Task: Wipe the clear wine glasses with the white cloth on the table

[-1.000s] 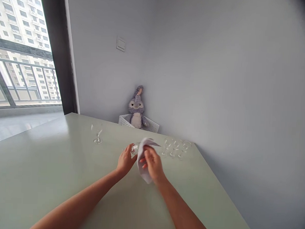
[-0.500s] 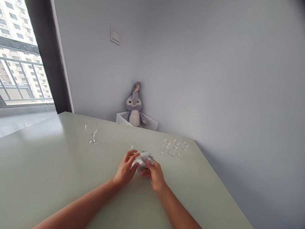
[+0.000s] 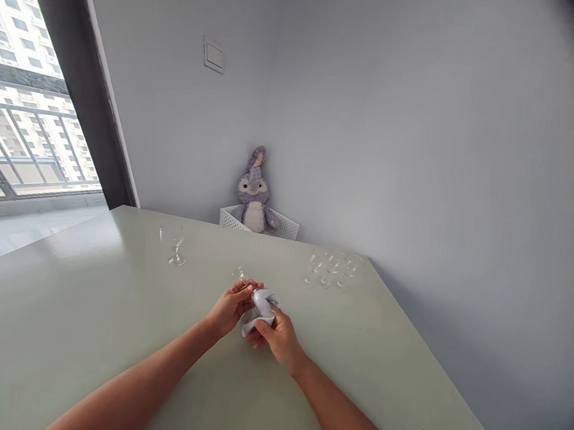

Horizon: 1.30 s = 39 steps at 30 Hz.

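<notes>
Above the table, my left hand is closed on the stem of a small clear stemmed glass, whose round foot sticks out beyond my fingers. A light grey cloth wraps the glass's bowl, so most of the bowl is hidden. My right hand grips the cloth from the right side, thumb on top and fingers beneath. Both hands are close together, with the cloth between them.
A larger stemmed glass stands upright at the left. Three small stemmed glasses stand in a row near the pale table's right corner. Behind the far edge, a purple plush toy sits in a white perforated basket against the walls.
My left hand has turned and closed around the glass stem, and the foot now shows. The cloth has opened out and my right hand has shifted slightly down and toward me.
</notes>
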### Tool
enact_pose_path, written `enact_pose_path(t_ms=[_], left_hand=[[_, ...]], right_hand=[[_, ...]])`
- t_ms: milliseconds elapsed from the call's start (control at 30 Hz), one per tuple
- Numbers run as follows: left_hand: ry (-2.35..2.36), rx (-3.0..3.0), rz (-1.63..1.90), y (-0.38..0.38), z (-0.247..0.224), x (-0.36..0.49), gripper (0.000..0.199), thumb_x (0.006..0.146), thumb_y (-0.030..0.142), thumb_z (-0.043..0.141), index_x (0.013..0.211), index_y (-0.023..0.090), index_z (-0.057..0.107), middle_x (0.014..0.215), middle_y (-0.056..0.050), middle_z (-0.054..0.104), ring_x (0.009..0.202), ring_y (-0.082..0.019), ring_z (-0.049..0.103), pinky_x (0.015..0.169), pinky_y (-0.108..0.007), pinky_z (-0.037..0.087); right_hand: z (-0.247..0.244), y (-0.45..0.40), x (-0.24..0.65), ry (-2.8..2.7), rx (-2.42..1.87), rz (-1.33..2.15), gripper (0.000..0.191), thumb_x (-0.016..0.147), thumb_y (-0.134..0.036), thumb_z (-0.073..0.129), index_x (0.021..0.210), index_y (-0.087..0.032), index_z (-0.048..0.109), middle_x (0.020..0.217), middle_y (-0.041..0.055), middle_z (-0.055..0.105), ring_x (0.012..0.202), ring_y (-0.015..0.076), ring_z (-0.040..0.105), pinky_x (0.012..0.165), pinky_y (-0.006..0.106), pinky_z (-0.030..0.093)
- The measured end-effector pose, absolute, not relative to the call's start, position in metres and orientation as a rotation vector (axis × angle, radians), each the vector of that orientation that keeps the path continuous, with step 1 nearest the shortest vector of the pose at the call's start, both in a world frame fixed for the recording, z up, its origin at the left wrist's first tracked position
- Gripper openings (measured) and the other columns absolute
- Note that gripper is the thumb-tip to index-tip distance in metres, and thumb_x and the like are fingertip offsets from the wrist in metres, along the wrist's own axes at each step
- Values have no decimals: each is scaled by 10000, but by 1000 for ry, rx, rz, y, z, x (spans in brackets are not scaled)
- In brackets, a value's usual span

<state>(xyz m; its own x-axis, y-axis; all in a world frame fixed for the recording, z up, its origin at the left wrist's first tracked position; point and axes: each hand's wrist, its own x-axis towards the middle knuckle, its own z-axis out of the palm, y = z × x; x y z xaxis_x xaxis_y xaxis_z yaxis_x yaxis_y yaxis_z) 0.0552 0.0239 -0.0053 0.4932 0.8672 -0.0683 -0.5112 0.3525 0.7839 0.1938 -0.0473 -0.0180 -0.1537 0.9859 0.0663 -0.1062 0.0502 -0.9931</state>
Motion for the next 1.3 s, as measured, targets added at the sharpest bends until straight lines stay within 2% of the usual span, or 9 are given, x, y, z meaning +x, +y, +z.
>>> enact_pose_path(t_ms=[133, 267, 400, 567, 700, 833, 933, 1200, 1300], left_hand=[[609, 850, 921, 23, -6, 56, 176, 729, 319, 641, 805, 167, 597, 954, -56, 628, 800, -145, 571, 703, -261, 449], [535, 942, 965, 20, 1, 55, 241, 767, 320, 601, 974, 198, 609, 1016, -55, 613, 901, -158, 550, 786, -268, 420], [502, 972, 928, 18, 7, 53, 265, 755, 312, 615, 995, 200, 603, 1130, -71, 567, 858, -163, 555, 705, -257, 433], [584, 915, 935, 19, -1, 56, 219, 758, 355, 602, 875, 169, 597, 1013, -69, 595, 786, -148, 554, 698, -278, 451], [620, 940, 899, 18, -4, 58, 251, 776, 399, 568, 826, 154, 602, 753, -30, 581, 689, -126, 537, 646, -254, 444], [526, 972, 916, 15, 3, 57, 311, 784, 385, 565, 1030, 197, 587, 939, -53, 602, 823, -158, 558, 709, -256, 433], [502, 985, 898, 15, 6, 56, 356, 749, 365, 611, 1064, 201, 584, 1033, -69, 594, 771, -149, 563, 635, -235, 424], [607, 939, 875, 17, -2, 57, 266, 762, 405, 582, 867, 164, 628, 790, -49, 621, 735, -154, 569, 695, -277, 450], [556, 965, 915, 16, 0, 57, 301, 785, 386, 562, 992, 172, 610, 909, -72, 622, 833, -165, 565, 762, -276, 435]], right_hand=[[-23, -44, 202, -1532, -1167, 833, 312, 738, -388, 629, 998, -216, 642, 823, 74, 651, 768, 220, 604, 713, 349, 476], [-17, -39, 207, -1188, -1017, 1338, 339, 770, -474, 567, 934, -182, 621, 634, 25, 626, 525, 169, 595, 515, 288, 483], [-9, -40, 206, -814, -816, 1665, 405, 780, -539, 520, 832, -143, 587, 574, 10, 602, 433, 121, 553, 437, 227, 449], [-14, -47, 199, -1273, -1031, 1298, 389, 777, -467, 567, 1035, -175, 574, 691, 49, 642, 626, 200, 627, 547, 290, 479], [-21, -45, 201, -1501, -1148, 835, 317, 730, -431, 627, 949, -203, 640, 813, 85, 651, 791, 231, 604, 697, 331, 473], [-15, -38, 208, -1141, -998, 1341, 352, 771, -487, 560, 946, -184, 597, 685, 30, 625, 543, 165, 599, 496, 272, 476], [-11, -36, 209, -839, -849, 1595, 395, 786, -532, 516, 861, -148, 576, 601, 12, 600, 456, 131, 568, 441, 235, 452], [-14, -49, 196, -1396, -1127, 1006, 309, 746, -447, 615, 955, -220, 630, 751, 49, 638, 635, 192, 604, 620, 312, 481], [-11, -46, 198, -1168, -1061, 1230, 336, 754, -484, 590, 930, -198, 616, 622, 26, 616, 536, 177, 587, 530, 295, 474]])
